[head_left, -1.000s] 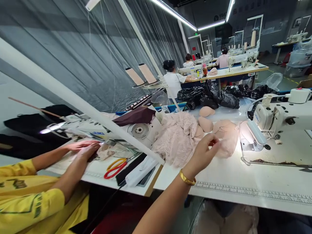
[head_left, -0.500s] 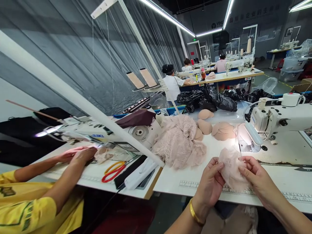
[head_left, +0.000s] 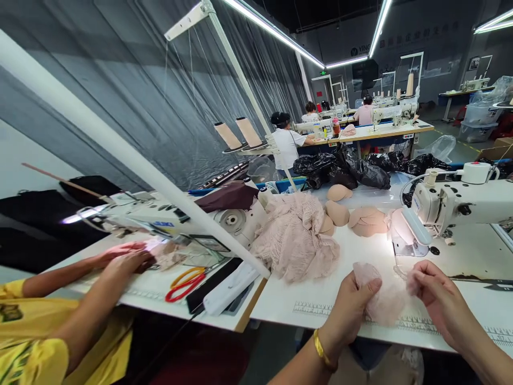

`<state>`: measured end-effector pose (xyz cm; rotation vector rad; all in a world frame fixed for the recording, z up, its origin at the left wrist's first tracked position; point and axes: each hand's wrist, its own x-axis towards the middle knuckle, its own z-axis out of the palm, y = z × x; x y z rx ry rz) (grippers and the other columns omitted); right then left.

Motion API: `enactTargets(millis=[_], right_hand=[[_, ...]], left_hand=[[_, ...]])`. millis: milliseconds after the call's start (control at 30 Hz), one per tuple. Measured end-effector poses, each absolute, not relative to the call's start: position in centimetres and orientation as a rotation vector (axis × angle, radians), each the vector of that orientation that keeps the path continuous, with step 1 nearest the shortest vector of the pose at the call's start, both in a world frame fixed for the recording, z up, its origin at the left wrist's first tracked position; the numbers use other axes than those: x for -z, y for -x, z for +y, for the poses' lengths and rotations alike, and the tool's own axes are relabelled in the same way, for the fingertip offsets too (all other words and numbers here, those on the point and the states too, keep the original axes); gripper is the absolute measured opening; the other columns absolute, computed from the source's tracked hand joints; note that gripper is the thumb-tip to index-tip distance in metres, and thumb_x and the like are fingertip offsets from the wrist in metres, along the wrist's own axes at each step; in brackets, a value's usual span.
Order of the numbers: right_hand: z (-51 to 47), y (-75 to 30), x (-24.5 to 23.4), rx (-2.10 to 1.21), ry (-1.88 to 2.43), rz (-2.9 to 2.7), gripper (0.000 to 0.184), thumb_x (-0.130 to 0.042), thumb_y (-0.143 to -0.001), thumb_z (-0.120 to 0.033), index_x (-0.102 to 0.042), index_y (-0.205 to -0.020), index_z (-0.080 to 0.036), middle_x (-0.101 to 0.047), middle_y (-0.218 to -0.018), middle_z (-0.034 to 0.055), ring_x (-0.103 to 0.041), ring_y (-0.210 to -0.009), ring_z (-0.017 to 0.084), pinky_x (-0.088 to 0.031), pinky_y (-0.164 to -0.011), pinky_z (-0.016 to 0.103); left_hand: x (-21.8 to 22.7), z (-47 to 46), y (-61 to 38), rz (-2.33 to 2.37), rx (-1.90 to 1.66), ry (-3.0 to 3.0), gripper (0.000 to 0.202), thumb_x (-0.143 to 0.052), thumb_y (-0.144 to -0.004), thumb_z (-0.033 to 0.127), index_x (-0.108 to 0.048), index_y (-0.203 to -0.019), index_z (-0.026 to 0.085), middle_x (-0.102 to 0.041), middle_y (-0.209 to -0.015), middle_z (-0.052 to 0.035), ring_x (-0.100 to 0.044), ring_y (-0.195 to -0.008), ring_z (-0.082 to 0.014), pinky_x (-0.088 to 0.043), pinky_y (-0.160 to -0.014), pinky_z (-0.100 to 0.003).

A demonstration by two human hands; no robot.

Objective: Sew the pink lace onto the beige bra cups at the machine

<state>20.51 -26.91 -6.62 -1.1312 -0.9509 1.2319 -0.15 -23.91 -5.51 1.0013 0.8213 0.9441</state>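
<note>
A sheer pale-pink lace piece (head_left: pixel 387 306) is held up above the front of the white sewing table (head_left: pixel 276 305). My left hand (head_left: pixel 349 306), with a gold bracelet at the wrist, pinches its left side between thumb and fingers. On the opposite side, my right hand (head_left: pixel 438 297) is closed with thumb and fingertips on the lace's blurred edge. Beyond my hands, the white sewing machine (head_left: pixel 444 206) has its lamp lit, and a pink piece (head_left: pixel 401 230) lies by its needle area. Beige bra cups (head_left: pixel 366 220) lie left of the machine.
A heap of pale-pink lace (head_left: pixel 294 240) sits left of my hands. A co-worker in a yellow shirt (head_left: pixel 48 315) works at the neighbouring machine (head_left: pixel 148 214). Red and yellow scissors (head_left: pixel 186 283) lie there. A white pole (head_left: pixel 160 187) slants across; black bags (head_left: pixel 340 166) are behind.
My right hand has moved right, away from my left, drawing at the lace edge. The lace has shifted and folds over my left fingers. The view has shifted slightly.
</note>
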Motion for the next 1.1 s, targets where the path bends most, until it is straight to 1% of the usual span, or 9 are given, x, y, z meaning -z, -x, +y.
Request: enactTargets(millis=[100,167,267,333,567,700,800,967,1100], right_hand=[[-25.9,-21.1,6.7,-1.313,1.169,-0.915,0.039,-0.068,-0.09,-0.059,-0.057,-0.074,-0.024,-0.049,-0.064,-0.0037,-0.043,-0.062,0.016,-0.037,-0.058,0.028],[-25.3,-21.4,7.0,-1.295,1.231,-0.919,0.041,-0.071,-0.087,-0.061,-0.06,-0.076,-0.024,-0.048,-0.064,-0.0044,-0.042,-0.061,0.015,-0.035,-0.057,0.027],[-24.8,-21.5,7.6,-1.294,1.247,-0.917,0.043,-0.071,-0.086,-0.065,-0.061,-0.078,-0.023,-0.051,-0.068,-0.0045,-0.044,-0.063,0.015,-0.035,-0.059,0.027],[-24.8,-21.4,7.9,-1.289,1.244,-0.941,0.044,-0.071,-0.086,-0.066,-0.061,-0.078,-0.023,-0.051,-0.068,-0.0043,-0.045,-0.064,0.016,-0.036,-0.06,0.028],[-24.9,-21.2,7.6,-1.284,1.293,-0.993,0.047,-0.065,-0.088,-0.07,-0.059,-0.08,-0.024,-0.053,-0.068,-0.0045,-0.044,-0.064,0.016,-0.035,-0.06,0.028],[-24.7,-21.6,7.5,-1.312,1.282,-1.015,0.047,-0.064,-0.09,-0.07,-0.061,-0.082,-0.024,-0.057,-0.071,-0.0033,-0.046,-0.066,0.016,-0.037,-0.062,0.028],[-24.6,-22.0,7.6,-1.338,1.243,-1.045,0.046,-0.065,-0.091,-0.07,-0.066,-0.087,-0.024,-0.065,-0.079,-0.0011,-0.051,-0.071,0.017,-0.041,-0.066,0.029],[-24.5,-22.4,8.3,-1.367,1.159,-1.0,0.052,-0.062,-0.092,-0.073,-0.071,-0.099,-0.023,-0.072,-0.093,0.0046,-0.06,-0.082,0.02,-0.048,-0.075,0.032],[-24.7,-22.7,8.7,-1.345,1.101,-0.987,0.057,-0.053,-0.096,-0.075,-0.07,-0.105,-0.022,-0.069,-0.086,0.0046,-0.062,-0.08,0.02,-0.051,-0.076,0.032]], left_hand=[[4.7,-20.2,2.0,1.088,-0.763,-1.581,0.048,-0.076,-0.086,0.057,-0.065,-0.11,0.018,-0.072,-0.106,-0.0068,-0.067,-0.091,-0.0215,-0.053,-0.079,-0.032],[3.6,-16.5,2.7,1.306,-0.777,-1.913,0.041,-0.066,-0.094,0.053,-0.063,-0.116,0.019,-0.07,-0.119,-0.0102,-0.068,-0.098,-0.0236,-0.054,-0.08,-0.034],[2.1,-10.8,2.3,1.437,-0.82,-2.144,0.039,-0.063,-0.095,0.035,-0.059,-0.13,0.018,-0.063,-0.141,-0.0155,-0.06,-0.13,-0.0298,-0.051,-0.101,-0.042],[1.6,-7.9,1.5,1.467,-0.79,-2.192,0.039,-0.061,-0.095,0.026,-0.059,-0.132,0.017,-0.062,-0.144,-0.0157,-0.055,-0.137,-0.0306,-0.045,-0.111,-0.043],[1.8,-5.2,0.0,1.597,-0.652,-2.265,0.015,-0.062,-0.086,0.012,-0.069,-0.096,0.021,-0.076,-0.098,-0.0077,-0.07,-0.1,-0.0292,-0.05,-0.094,-0.039],[0.4,-5.1,-0.1,1.742,-0.769,-2.199,0.013,-0.056,-0.087,0.009,-0.065,-0.092,0.019,-0.072,-0.097,-0.0107,-0.067,-0.103,-0.0294,-0.048,-0.094,-0.038],[-1.3,-6.4,0.3,1.789,-0.908,-2.112,0.011,-0.051,-0.093,0.017,-0.061,-0.095,0.018,-0.069,-0.104,-0.0128,-0.064,-0.109,-0.0298,-0.048,-0.092,-0.039],[-2.2,-13.7,1.5,1.38,-0.875,-1.9,0.02,-0.06,-0.089,0.039,-0.058,-0.093,0.02,-0.063,-0.083,0.0002,-0.06,-0.075,-0.0173,-0.045,-0.062,-0.025],[-0.5,-19.4,1.1,1.12,-0.722,-1.726,0.02,-0.065,-0.081,0.037,-0.055,-0.082,0.019,-0.055,-0.075,0.0033,-0.05,-0.069,-0.0133,-0.038,-0.059,-0.023]])
